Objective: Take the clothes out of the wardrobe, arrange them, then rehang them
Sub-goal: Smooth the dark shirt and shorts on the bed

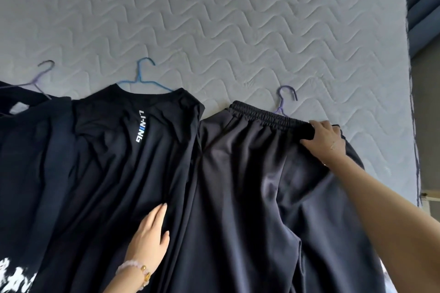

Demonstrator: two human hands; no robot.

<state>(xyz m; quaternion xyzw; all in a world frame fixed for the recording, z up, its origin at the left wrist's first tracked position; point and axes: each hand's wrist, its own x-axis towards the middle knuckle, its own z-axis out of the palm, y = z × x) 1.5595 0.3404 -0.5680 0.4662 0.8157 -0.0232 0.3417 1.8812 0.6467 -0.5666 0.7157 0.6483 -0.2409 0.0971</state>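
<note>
Right hand [325, 141] pinching trousers [250, 173] waistband, probably squaring it over purple hanger [284, 102]; left hand [148, 240] spread flat, pinning black shirt [123, 150] on mattress [214, 19].

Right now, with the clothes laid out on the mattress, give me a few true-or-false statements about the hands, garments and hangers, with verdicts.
1. The right hand is at the trousers' elastic waistband. True.
2. The left hand holds a hanger up in the air. False: it lies flat on dark fabric beside the shirt.
3. The shirt's hanger is blue. True.
4. The shirt's lettering is red. False: it is white with a blue letter.
5. Three hanger hooks show on the mattress. True.
6. The trousers hang in a wardrobe. False: they lie on the mattress.
</note>
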